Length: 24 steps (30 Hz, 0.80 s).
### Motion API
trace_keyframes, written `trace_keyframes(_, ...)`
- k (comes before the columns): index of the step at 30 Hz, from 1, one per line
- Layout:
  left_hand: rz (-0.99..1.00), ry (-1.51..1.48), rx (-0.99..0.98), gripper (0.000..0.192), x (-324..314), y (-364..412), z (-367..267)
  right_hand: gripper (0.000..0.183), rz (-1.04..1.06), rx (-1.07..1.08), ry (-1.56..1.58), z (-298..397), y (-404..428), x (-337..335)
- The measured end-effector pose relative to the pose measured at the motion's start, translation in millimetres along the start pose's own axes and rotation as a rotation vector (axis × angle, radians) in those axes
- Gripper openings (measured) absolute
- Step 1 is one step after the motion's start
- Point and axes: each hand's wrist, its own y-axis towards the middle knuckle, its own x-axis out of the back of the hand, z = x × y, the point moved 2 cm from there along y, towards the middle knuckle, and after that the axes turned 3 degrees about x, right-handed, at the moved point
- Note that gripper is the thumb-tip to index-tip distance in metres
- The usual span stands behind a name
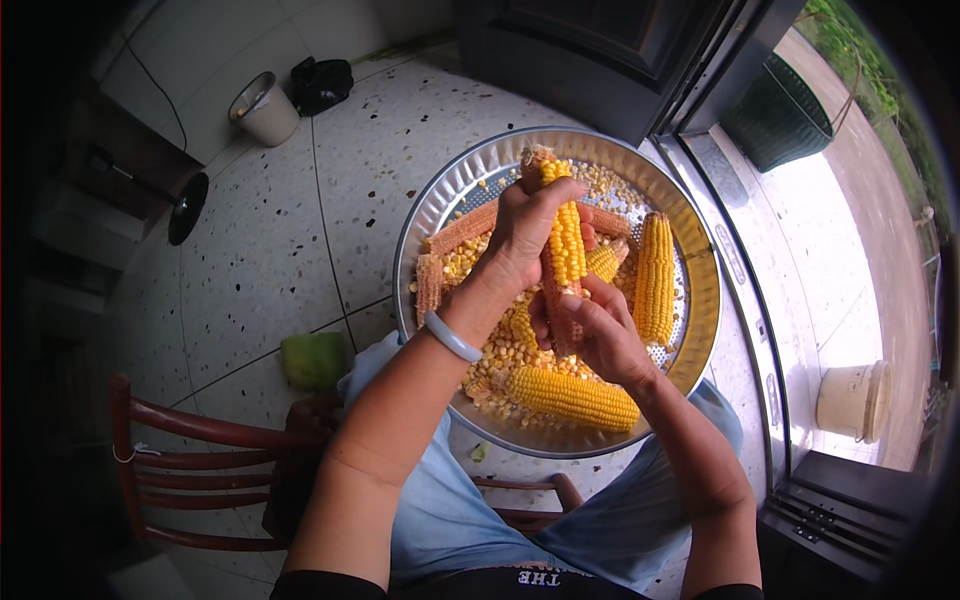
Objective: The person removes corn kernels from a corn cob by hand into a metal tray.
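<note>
My left hand (525, 225) grips the upper part of a partly shelled corn cob (567, 244), with rows of yellow kernels on one side and bare reddish cob showing on the other. Around its lower, bare end my right hand (592, 326) is closed. Both hands are above a round metal tray (694, 315) with a fluted rim and perforated bottom, resting over my lap. Loose kernels (499, 352) are spread in it. A full ear of corn (574, 399) lies near the front and another ear (655, 277) at the right. Bare cobs (465, 229) lie at the left.
A wooden chair (202, 435) stands at left, near a green object (313, 360) on the floor. Farther back are a small bin (266, 112) and a black plastic bag (322, 84). Right of the tray runs a door threshold (739, 285); beyond are a green basket (780, 112) and a bucket (847, 401).
</note>
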Motion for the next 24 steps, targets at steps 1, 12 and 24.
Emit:
trace_keyframes(1,0.002,-0.006,-0.002,0.027,0,1,1,0.032,-0.013,-0.007,0.067,0,0,0)
trace_keyframes(12,-0.039,0.045,-0.029,0.024,-1,1,4,0.038,0.000,0.001,0.027,-8,2,8)
trace_keyframes(24,-0.053,0.042,-0.012,0.025,-1,0,3,0.034,-0.021,-0.031,-0.059,-9,4,7)
